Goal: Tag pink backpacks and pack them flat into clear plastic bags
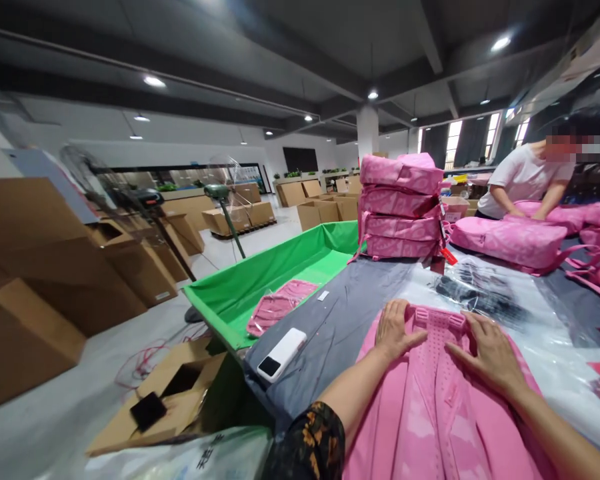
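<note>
A pink backpack [430, 407] lies flat on the grey-covered table [340, 313] right in front of me, its padded back panel facing up. My left hand [396, 328] rests flat on its upper left corner, fingers stretched out. My right hand [487, 350] lies flat on the upper right corner, fingers spread toward the top handle. Neither hand grips anything.
A white phone [281, 354] lies at the table's left edge. A green fabric bin [260, 280] holds a bagged pink item [279, 307]. Stacked pink backpacks [401, 207] stand beyond; clear plastic bags [480, 293] lie right. A person in white [523, 179] works far right. Cardboard boxes [55, 267] fill the floor left.
</note>
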A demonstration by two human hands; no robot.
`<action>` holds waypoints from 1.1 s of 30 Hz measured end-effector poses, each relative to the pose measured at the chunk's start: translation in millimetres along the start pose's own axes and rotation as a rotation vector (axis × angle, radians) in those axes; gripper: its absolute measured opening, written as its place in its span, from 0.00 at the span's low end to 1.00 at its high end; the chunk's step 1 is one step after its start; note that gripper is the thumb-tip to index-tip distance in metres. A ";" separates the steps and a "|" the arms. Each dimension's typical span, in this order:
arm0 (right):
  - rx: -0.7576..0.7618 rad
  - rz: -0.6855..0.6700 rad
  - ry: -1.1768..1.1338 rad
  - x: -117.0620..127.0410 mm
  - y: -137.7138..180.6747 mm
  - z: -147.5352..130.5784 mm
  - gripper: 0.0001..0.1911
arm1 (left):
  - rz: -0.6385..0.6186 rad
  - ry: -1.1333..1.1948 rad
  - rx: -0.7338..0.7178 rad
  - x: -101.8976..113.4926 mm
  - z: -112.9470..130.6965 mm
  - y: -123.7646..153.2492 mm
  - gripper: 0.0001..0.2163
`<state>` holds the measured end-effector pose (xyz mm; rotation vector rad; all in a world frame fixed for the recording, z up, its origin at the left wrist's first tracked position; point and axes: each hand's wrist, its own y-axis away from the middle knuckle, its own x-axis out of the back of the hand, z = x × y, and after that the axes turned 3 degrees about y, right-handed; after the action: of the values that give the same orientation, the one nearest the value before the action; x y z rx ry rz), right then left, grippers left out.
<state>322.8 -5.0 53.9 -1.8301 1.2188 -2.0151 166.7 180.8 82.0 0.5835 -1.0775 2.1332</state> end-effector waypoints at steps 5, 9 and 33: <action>0.159 0.086 -0.064 26.6 31.9 -9.7 0.28 | 0.088 -0.038 -0.081 -1.3 -4.8 47.6 0.21; 0.209 -0.084 -0.107 44.2 49.8 -16.3 0.19 | -0.055 -0.126 -0.088 7.3 1.0 74.5 0.12; 0.048 -0.286 0.103 -26.6 -15.7 17.4 0.18 | -0.606 0.027 0.262 -41.8 21.9 38.5 0.42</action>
<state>350.7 13.6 42.5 -1.9973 0.9681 -2.2896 168.8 130.8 47.2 0.8729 -0.5101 1.7376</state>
